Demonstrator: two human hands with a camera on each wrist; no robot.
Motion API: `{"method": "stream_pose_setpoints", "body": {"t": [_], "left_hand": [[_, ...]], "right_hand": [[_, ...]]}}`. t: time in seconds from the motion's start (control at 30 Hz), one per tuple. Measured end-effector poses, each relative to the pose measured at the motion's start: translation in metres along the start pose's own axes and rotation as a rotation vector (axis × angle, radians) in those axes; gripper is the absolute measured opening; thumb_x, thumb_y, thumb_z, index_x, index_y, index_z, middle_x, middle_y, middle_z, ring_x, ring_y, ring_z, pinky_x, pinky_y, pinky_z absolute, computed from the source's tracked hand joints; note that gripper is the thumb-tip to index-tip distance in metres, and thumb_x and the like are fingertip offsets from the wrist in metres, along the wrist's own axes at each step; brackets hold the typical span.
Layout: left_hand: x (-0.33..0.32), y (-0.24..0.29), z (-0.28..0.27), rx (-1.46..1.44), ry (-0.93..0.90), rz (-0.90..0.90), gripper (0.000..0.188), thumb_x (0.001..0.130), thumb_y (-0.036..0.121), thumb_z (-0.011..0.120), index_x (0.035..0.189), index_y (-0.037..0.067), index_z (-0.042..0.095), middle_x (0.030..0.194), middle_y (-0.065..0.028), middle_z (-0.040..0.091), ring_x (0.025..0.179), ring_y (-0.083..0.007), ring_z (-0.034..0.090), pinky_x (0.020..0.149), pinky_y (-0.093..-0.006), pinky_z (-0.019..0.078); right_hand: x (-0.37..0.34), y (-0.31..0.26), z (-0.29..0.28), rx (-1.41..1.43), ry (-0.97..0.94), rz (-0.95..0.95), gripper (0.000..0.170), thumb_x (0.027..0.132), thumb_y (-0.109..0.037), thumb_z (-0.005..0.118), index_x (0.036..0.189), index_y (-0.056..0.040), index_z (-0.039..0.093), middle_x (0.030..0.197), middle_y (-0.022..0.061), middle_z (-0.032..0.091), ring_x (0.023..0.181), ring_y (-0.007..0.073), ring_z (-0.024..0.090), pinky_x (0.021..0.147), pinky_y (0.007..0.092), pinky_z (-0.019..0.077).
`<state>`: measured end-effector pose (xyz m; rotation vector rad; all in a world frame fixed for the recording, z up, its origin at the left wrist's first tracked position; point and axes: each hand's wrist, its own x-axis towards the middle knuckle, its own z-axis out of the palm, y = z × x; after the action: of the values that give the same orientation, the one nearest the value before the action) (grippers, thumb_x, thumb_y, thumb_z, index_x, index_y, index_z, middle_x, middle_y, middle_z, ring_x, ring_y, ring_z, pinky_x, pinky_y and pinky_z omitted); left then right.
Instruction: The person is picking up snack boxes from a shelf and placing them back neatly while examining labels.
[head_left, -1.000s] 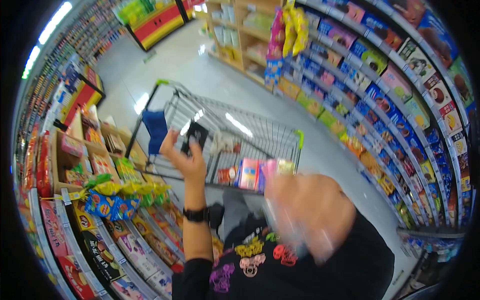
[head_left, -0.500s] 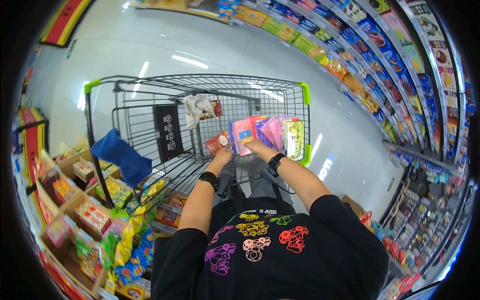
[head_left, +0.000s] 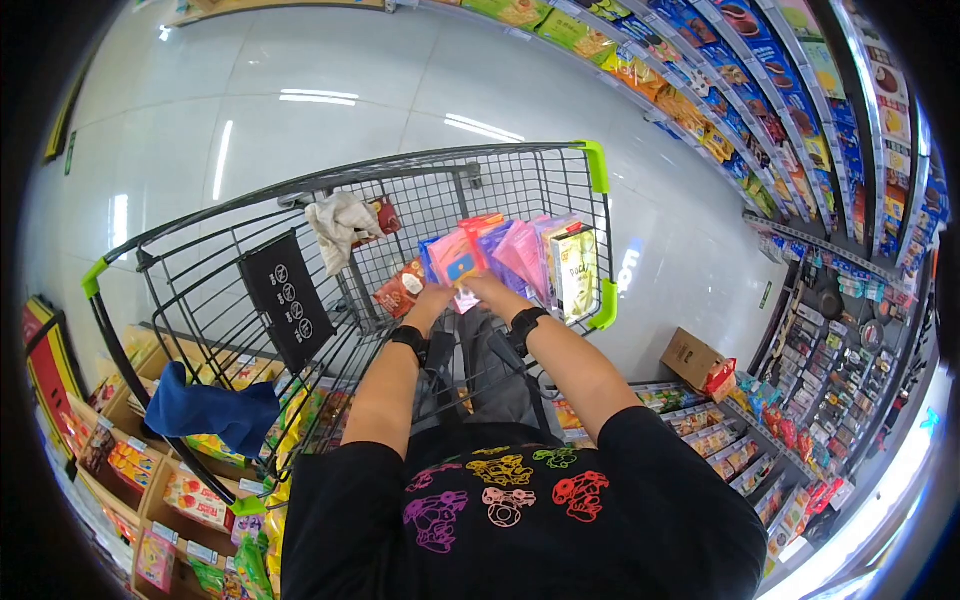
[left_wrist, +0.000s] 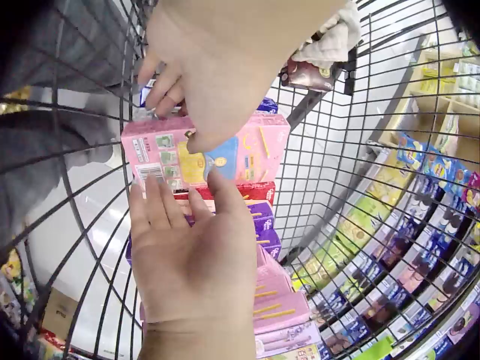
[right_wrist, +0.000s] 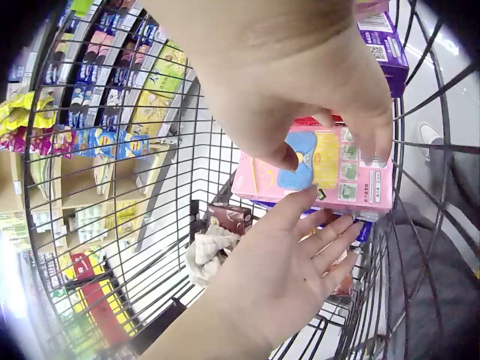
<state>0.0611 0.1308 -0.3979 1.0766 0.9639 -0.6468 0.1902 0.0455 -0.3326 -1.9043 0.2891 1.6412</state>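
A row of colourful snack boxes stands in one end of a wire shopping cart [head_left: 597, 165]. Both hands are at a pink snack box [left_wrist: 259, 161] with biscuit sticks pictured on it. My left hand [head_left: 430, 305] pinches one side, its thumb on the box face and fingers past the edge. From the other side, my right hand [right_wrist: 330, 90] pinches it too, thumb on the face and fingers over the end. Purple boxes [right_wrist: 384, 56] and a yellow-green POCKY box [head_left: 577, 275] stand farther right. Beside the left hand leans a red-brown packet [head_left: 402, 288].
A whitish cloth [head_left: 345, 225] lies over another packet in the cart. A black sign panel [head_left: 287, 300] and a blue cloth [head_left: 210, 410] are toward the cart's left end. Snack shelves [head_left: 690, 100] line the aisle; a cardboard box [head_left: 690, 360] sits at the right.
Both hands have come down from above the cart to the box row; the right one was blurred near the chest. Over the last half second, the cart has shifted left in view, hands staying at the pink box.
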Motion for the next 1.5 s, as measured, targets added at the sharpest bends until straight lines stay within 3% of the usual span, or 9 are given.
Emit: {"method": "stream_pose_setpoints", "body": {"t": [0.1, 0.5, 0.67, 0.77, 0.8, 0.93, 1.1, 1.27, 1.5], "left_hand": [[0.041, -0.044, 0.017, 0.107, 0.269, 0.045, 0.044, 0.07, 0.039, 0.067, 0.089, -0.001, 0.063, 0.089, -0.0194, 0.065, 0.085, -0.0318, 0.063, 0.073, -0.0386, 0.0485], [-0.029, 0.036, 0.011, 0.518, 0.481, 0.056, 0.047, 0.073, 0.044, 0.063, 0.1, 0.006, 0.063, 0.095, -0.0197, 0.064, 0.094, -0.034, 0.061, 0.083, -0.0412, 0.0474], [-0.054, 0.059, -0.016, 0.542, 0.459, 0.174, 0.043, 0.071, 0.043, 0.063, 0.076, 0.0, 0.066, 0.081, -0.0189, 0.064, 0.084, -0.031, 0.064, 0.077, -0.0364, 0.0502], [-0.066, 0.046, -0.035, 0.015, 0.318, 0.21, 0.04, 0.075, 0.037, 0.063, 0.082, -0.002, 0.064, 0.081, -0.0147, 0.064, 0.078, -0.0243, 0.064, 0.073, -0.0315, 0.0505], [-0.101, 0.061, -0.027, -0.471, 0.221, 0.279, 0.031, 0.081, 0.028, 0.06, 0.094, 0.0, 0.062, 0.084, -0.0087, 0.064, 0.076, -0.0172, 0.063, 0.069, -0.0285, 0.0504], [-0.203, 0.096, -0.008, -0.769, 0.213, 0.413, 0.024, 0.087, 0.019, 0.055, 0.107, 0.006, 0.055, 0.09, -0.004, 0.063, 0.076, -0.0105, 0.06, 0.066, -0.0245, 0.0493], [-0.29, 0.114, 0.069, -0.749, 0.556, 0.742, 0.018, 0.089, 0.017, 0.053, 0.098, 0.003, 0.059, 0.086, 0.0016, 0.061, 0.074, -0.0039, 0.053, 0.064, -0.0199, 0.0423], [-0.38, 0.158, 0.175, -0.595, 0.757, 0.999, 0.018, 0.089, 0.011, 0.05, 0.1, -0.001, 0.057, 0.087, 0.0012, 0.059, 0.076, -0.0037, 0.05, 0.068, -0.0193, 0.0408], [-0.453, 0.17, 0.299, -0.428, 1.051, 1.201, 0.027, 0.089, 0.01, 0.053, 0.113, -0.002, 0.051, 0.092, -0.0006, 0.059, 0.078, -0.005, 0.053, 0.064, -0.0209, 0.0426]], "right_hand": [[0.003, -0.005, 0.005, 0.039, -0.005, 0.218, 0.03, 0.08, -0.029, 0.06, 0.105, -0.0128, 0.055, 0.092, 0.0051, 0.06, 0.083, 0.0192, 0.06, 0.074, 0.0358, 0.046], [0.009, -0.015, -0.001, -0.182, -0.119, 0.205, 0.032, 0.079, -0.037, 0.058, 0.098, -0.0114, 0.057, 0.104, 0.0077, 0.056, 0.098, 0.0245, 0.056, 0.08, 0.0429, 0.0435], [-0.009, -0.035, 0.003, -0.26, -0.126, 0.092, 0.042, 0.086, -0.044, 0.05, 0.108, -0.0092, 0.057, 0.113, 0.0122, 0.057, 0.109, 0.0266, 0.052, 0.085, 0.0463, 0.0411], [-0.032, -0.047, 0.009, -0.165, -0.162, -0.012, 0.051, 0.092, -0.046, 0.041, 0.112, -0.0014, 0.056, 0.11, 0.0148, 0.06, 0.104, 0.0235, 0.057, 0.084, 0.0381, 0.0448], [-0.037, -0.048, 0.01, -0.082, -0.237, -0.041, 0.053, 0.092, -0.046, 0.04, 0.112, 0.0002, 0.056, 0.107, 0.0148, 0.061, 0.102, 0.0226, 0.059, 0.082, 0.0353, 0.0458], [-0.111, -0.076, 0.006, -0.143, -0.345, -0.325, 0.049, 0.094, -0.039, 0.04, 0.114, 0.0033, 0.053, 0.101, 0.0138, 0.063, 0.089, 0.0193, 0.062, 0.076, 0.0296, 0.048], [-0.221, -0.089, -0.049, -0.292, -0.54, -0.787, 0.037, 0.094, -0.027, 0.046, 0.112, 0.0045, 0.053, 0.098, 0.0097, 0.062, 0.087, 0.0137, 0.059, 0.073, 0.028, 0.0467], [-0.322, -0.1, -0.123, -0.208, -0.922, -0.919, 0.02, 0.091, -0.016, 0.052, 0.102, 0.0007, 0.052, 0.088, 0.0028, 0.058, 0.076, 0.0031, 0.053, 0.064, 0.0199, 0.0427], [-0.405, -0.082, -0.169, -0.164, -1.271, -0.959, 0.019, 0.088, -0.011, 0.053, 0.102, 0.0005, 0.051, 0.088, 0.0018, 0.058, 0.08, 0.004, 0.055, 0.069, 0.0203, 0.0452]]}}
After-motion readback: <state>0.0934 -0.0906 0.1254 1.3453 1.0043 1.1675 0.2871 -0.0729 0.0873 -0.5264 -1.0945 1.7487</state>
